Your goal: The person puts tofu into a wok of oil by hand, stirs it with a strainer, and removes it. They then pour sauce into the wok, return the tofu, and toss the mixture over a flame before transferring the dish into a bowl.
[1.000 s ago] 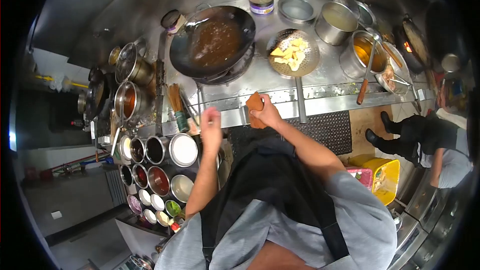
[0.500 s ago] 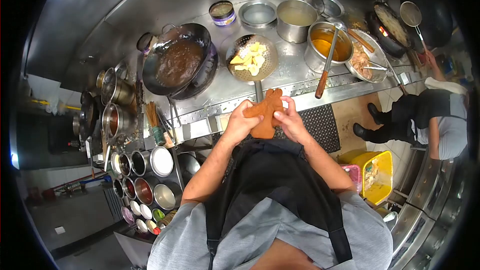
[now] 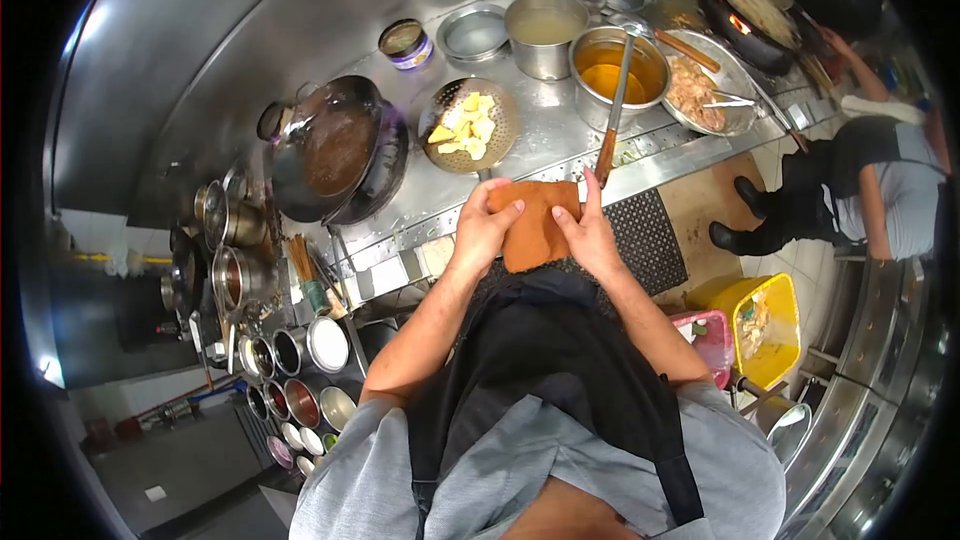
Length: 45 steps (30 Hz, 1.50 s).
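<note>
An orange-brown cloth [image 3: 534, 224], folded into a rough square, is held in front of the black apron. My left hand [image 3: 485, 227] grips its left side with the thumb on top. On the right side, my right hand [image 3: 592, 230] pinches it with the thumb on top. Just beyond the cloth, a perforated ladle [image 3: 505, 130] with yellow chunks [image 3: 466, 126] rests on the steel counter [image 3: 400, 202]. Its handle runs down behind the cloth and is mostly hidden.
A wok of dark liquid [image 3: 335, 145] stands left. Pots, including one of orange liquid [image 3: 612, 73] with a ladle [image 3: 618, 105], stand right, beside a bowl of meat [image 3: 690, 90]. Another person [image 3: 880, 180] works at a wok far right. Yellow bin [image 3: 770, 330] lower right.
The cloth has gone from crumpled to a flatter, squarer fold, and my hands have shifted to its two sides. The view has turned, so the counter items appear further left.
</note>
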Tool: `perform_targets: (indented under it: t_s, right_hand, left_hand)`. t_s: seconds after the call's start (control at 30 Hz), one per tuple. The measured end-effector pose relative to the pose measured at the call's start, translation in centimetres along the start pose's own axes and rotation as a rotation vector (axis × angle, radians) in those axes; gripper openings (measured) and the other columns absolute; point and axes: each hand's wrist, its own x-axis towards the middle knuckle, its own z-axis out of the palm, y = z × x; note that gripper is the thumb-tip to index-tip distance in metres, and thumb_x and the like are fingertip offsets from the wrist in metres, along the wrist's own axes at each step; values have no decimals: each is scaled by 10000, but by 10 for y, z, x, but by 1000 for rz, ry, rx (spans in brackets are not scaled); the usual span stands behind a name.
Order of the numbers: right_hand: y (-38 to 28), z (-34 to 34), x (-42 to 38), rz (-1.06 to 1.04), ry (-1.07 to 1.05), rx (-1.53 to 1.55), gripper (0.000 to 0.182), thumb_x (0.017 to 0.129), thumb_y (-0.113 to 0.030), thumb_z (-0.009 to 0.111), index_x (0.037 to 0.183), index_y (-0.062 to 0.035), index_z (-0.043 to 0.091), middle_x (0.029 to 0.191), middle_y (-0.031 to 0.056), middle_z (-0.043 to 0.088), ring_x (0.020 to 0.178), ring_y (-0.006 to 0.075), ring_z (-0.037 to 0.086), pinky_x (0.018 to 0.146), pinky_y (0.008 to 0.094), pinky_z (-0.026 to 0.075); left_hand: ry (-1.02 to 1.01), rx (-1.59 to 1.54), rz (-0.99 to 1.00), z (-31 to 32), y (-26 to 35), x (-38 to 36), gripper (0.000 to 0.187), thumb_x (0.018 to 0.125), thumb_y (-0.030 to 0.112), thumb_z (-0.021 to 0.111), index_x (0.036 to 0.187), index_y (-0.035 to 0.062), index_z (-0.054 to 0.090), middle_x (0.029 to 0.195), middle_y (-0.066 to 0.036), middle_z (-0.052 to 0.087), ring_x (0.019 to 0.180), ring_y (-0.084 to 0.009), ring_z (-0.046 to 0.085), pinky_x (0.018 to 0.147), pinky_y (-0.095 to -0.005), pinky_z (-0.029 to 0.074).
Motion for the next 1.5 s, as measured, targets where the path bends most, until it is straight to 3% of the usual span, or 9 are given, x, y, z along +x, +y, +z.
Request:
perform_targets:
  t_s: [0.1, 0.17, 0.33, 0.4, 0.6, 0.9, 1.13, 1.33, 1.5]
  right_hand:
    - [-10, -27, -9, -172, -9, -58, 660, 895, -248, 646, 1412, -43, 292, 1202, 205, 595, 1076, 343, 608, 893, 410, 489]
    - [-7, -41, -15, 114, -215, 575, 560, 907, -218, 637, 1374, -46, 381, 1219, 125, 583, 1086, 241, 598, 892, 376, 500]
    - [27, -72, -49, 358, -16, 762, 488, 878, -167, 652, 1319, -68, 469, 1177, 92, 594, 1022, 218, 609, 863, 397, 512]
    - [38, -71, -61, 450, 25, 871, 463, 890, -239, 627, 1305, -93, 486, 1167, 94, 600, 988, 232, 616, 820, 399, 518]
    - [42, -38, -61, 533, -88, 927, 514, 906, -427, 547, 1293, -93, 497, 1116, 126, 626, 965, 246, 622, 756, 380, 519]
    - [4, 107, -6, 626, -602, 854, 598, 906, -566, 479, 1234, -66, 507, 926, 131, 662, 698, 236, 660, 493, 295, 517]
    - [-4, 307, 46, 691, -885, 720, 680, 804, -692, 523, 1193, -135, 552, 974, 60, 651, 788, 203, 639, 582, 330, 484]
    - [-50, 432, 72, 768, -773, 593, 563, 875, -632, 466, 1215, -186, 521, 1134, 57, 622, 977, 248, 615, 724, 450, 498]
    - [-52, 472, 87, 863, -412, 626, 462, 875, -484, 581, 1211, -175, 509, 1159, 69, 615, 1067, 270, 589, 764, 467, 498]
  left_hand:
    - [-253, 38, -68, 35, 13, 13, 366, 924, 135, 613, 1261, 43, 507, 1013, -73, 599, 845, -131, 622, 751, -270, 524]
    - [-617, 13, -250, 48, 19, 30, 387, 974, 273, 538, 1313, 91, 491, 1027, -57, 549, 815, -134, 617, 693, -276, 537]
    - [-322, 285, 53, 103, -30, 135, 514, 908, 314, 626, 1311, 68, 422, 745, -39, 590, 666, -138, 597, 544, -293, 494]
    - [-513, 395, -94, 128, -75, 171, 598, 853, 306, 683, 1303, 48, 385, 738, -75, 587, 560, -150, 576, 444, -312, 462]
    - [-143, 356, -129, 137, -32, 146, 269, 775, 61, 575, 1044, 46, 579, 651, -100, 576, 425, -202, 513, 378, -335, 388]
    - [-234, 118, 64, -123, 78, -33, 359, 907, 136, 590, 1255, 77, 520, 695, 32, 513, 531, -51, 492, 450, -218, 400]
    - [655, 521, 304, -358, 63, -137, 363, 846, 51, 661, 1191, -4, 560, 893, -26, 615, 779, -103, 567, 692, -259, 483]
    - [741, 711, 71, -478, 82, -125, 335, 825, 113, 628, 1151, 41, 599, 824, -115, 649, 727, -176, 595, 705, -314, 488]
    - [709, 961, 295, -564, 83, -41, 404, 810, 211, 576, 1202, 118, 597, 969, -225, 651, 920, -388, 629, 786, -428, 491]
